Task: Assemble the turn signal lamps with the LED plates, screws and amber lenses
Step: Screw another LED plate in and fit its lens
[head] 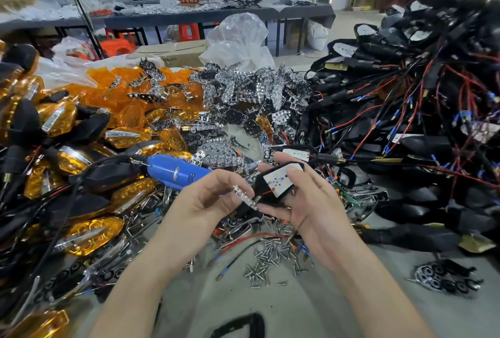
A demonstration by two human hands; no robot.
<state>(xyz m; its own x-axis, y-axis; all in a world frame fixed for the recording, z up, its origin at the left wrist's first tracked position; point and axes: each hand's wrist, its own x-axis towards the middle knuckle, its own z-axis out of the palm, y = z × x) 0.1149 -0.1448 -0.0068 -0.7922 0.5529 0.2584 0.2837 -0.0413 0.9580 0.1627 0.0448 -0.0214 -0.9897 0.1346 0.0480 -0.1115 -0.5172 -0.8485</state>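
Lamp housing (278, 183) gripped in right hand (305, 202), left hand (208, 197) pinching chrome reflector (244, 197), housing's underside hidden

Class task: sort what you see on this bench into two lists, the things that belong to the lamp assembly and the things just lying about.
Belongs to the job:
black lamp housing in the right hand
chrome reflector strip in the left hand
loose screws
amber lenses
blue electric screwdriver

Just lying about:
clear plastic bag
orange stools
cardboard box
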